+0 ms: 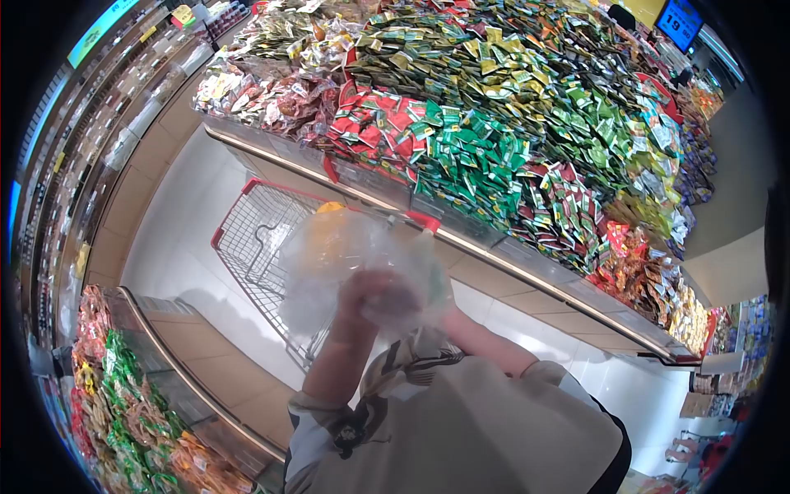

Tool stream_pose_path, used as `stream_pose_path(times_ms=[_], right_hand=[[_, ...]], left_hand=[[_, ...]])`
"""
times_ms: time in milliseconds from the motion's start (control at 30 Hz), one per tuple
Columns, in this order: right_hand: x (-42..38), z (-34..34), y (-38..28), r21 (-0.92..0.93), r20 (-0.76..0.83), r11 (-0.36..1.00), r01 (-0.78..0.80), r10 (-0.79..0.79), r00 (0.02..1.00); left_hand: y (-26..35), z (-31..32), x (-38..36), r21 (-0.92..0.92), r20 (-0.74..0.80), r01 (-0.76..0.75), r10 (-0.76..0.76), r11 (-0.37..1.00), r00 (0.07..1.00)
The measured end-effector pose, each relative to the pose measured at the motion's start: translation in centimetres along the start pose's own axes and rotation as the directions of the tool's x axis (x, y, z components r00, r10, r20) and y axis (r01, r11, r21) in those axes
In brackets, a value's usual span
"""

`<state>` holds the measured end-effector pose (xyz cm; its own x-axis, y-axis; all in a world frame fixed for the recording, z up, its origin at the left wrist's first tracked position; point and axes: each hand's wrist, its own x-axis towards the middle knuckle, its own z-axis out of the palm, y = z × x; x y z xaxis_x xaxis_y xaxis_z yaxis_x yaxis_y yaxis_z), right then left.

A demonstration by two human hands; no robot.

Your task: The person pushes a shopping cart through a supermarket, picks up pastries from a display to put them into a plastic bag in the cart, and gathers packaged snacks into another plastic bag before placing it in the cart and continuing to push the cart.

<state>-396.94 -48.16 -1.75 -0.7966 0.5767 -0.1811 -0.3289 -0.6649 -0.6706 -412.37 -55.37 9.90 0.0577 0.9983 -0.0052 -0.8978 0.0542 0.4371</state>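
Observation:
A clear plastic bag (304,284) with a blurred yellow-orange content hangs before my chest, above the shopping cart. My left hand (370,292) is closed on the gathered plastic, its fingers curled in. My right hand (436,300) is at the bag's right side, mostly behind cloudy plastic. Its fingers are hidden, so I cannot see how they are set. A pale greenish patch shows through the plastic near that hand. The wire shopping cart (247,239), with red corners and a red handle part, stands under and behind the bag.
A long display bin (469,156) heaped with small colourful snack packets runs along the far side. Another bin of packets (123,412) is at lower left. Shelves (107,107) line the left. A price screen (680,25) hangs at upper right. White floor (173,214) lies between bins.

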Motion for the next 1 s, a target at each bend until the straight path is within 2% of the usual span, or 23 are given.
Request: stream_pose_path(times_ms=[67, 133, 233, 267, 333, 367, 433, 500, 567, 633, 700, 800, 900, 967, 1000], right_hand=[[1.0, -1.9, 0.4, 0.446, 0.005, 0.895, 0.001, -0.003, 1.000], [2.0, -4.9, -0.4, 0.507, -0.007, 0.859, 0.073, -0.080, 0.997], [3.4, -6.5, -4.6, 0.504, -0.162, 0.839, 0.204, -0.141, 0.977], [4.1, -7.3, -6.6, 0.470, -0.203, 0.841, 0.266, -0.190, 0.960], [6.0, -9.3, -11.7, 0.371, -0.331, 0.837, 0.403, -0.286, 0.899], [7.1, -10.4, -14.9, 0.302, -0.414, 0.828, 0.473, -0.333, 0.847], [9.0, -12.5, -22.1, 0.211, -0.354, 0.780, 0.590, -0.501, 0.790], [10.4, -12.4, -30.3, 0.218, -0.223, 0.730, 0.648, -0.609, 0.761], [12.0, -11.0, -38.6, 0.010, -0.074, 0.738, 0.675, -0.672, 0.736], [14.7, -12.1, -46.2, -0.156, -0.165, 0.733, 0.663, -0.681, 0.714], [18.0, -12.1, -53.5, -0.445, -0.145, 0.664, 0.601, -0.715, 0.683], [23.1, -11.7, -62.0, -0.705, -0.070, 0.547, 0.450, -0.686, 0.724], [28.6, -9.3, -65.8, -0.817, 0.072, 0.417, 0.398, -0.612, 0.788], [34.2, -11.3, -69.8, -0.926, 0.287, 0.096, 0.366, -0.451, 0.845], [34.6, -9.4, -69.5, -0.966, 0.256, -0.091, 0.242, -0.465, 0.847]], left_hand=[[1.0, -1.0, 0.9, 0.026, 0.022, -0.052, 0.052, 0.998, 0.998], [2.1, -3.5, 2.7, -0.002, 0.082, -0.109, 0.109, 0.994, 0.991], [6.8, -2.3, 7.8, 0.233, 0.212, -0.107, 0.057, 0.967, 0.976], [8.6, -1.1, 10.1, 0.316, 0.249, -0.100, 0.019, 0.944, 0.968], [11.6, 4.7, 15.1, 0.527, 0.173, -0.134, 0.048, 0.839, 0.984], [12.4, 7.8, 17.8, 0.644, 0.084, -0.174, 0.157, 0.745, 0.984], [15.5, 8.9, 24.9, 0.630, 0.179, -0.204, 0.115, 0.749, 0.977], [16.1, 13.4, 29.7, 0.766, -0.008, -0.173, 0.278, 0.619, 0.961], [19.8, 8.8, 38.8, 0.848, 0.062, -0.159, 0.204, 0.506, 0.977], [20.7, 6.6, 44.8, 0.845, 0.030, -0.105, 0.148, 0.525, 0.989], [21.4, 3.7, 50.1, 0.861, 0.025, -0.051, 0.058, 0.505, 0.998], [18.9, 1.5, 55.2, 0.913, -0.076, -0.030, 0.241, 0.406, 0.968], [16.1, -2.8, 58.2, 0.985, -0.172, 0.156, 0.289, 0.075, 0.942], [14.0, -4.4, 58.5, 0.921, -0.092, 0.222, 0.374, -0.322, 0.923], [12.7, -3.4, 57.6, 0.889, -0.101, 0.252, 0.374, -0.381, 0.922]])
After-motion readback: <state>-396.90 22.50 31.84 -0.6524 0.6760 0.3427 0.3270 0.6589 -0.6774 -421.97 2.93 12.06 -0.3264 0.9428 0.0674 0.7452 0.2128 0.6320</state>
